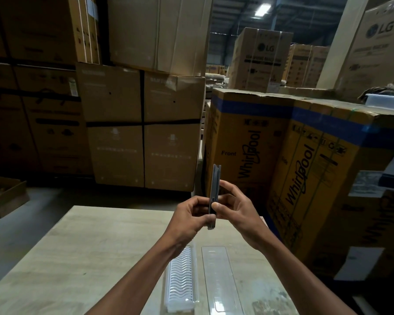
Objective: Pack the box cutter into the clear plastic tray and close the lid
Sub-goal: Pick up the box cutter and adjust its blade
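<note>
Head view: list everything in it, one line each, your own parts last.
Cutter: one, grey, upright, held above the table.
Tray: one, clear, open on the table, near edge.
Ribbed insert: one, white, left of the tray's flat half.
Table: one, pale wood, foreground.
Cartons: many, brown, stacked behind and right.
Open box: one, brown, floor, left.
Left hand: fingers on the cutter.
Right hand: fingers on the cutter.

A dark grey box cutter (215, 196) stands out against brown cardboard boxes (143, 130) — one yellow-brown box (259, 142) has a blue band and black lettering. On the pale beige table (82, 258) lie a clear plastic tray (221, 280) and a white wavy-ribbed insert (181, 280).
</note>
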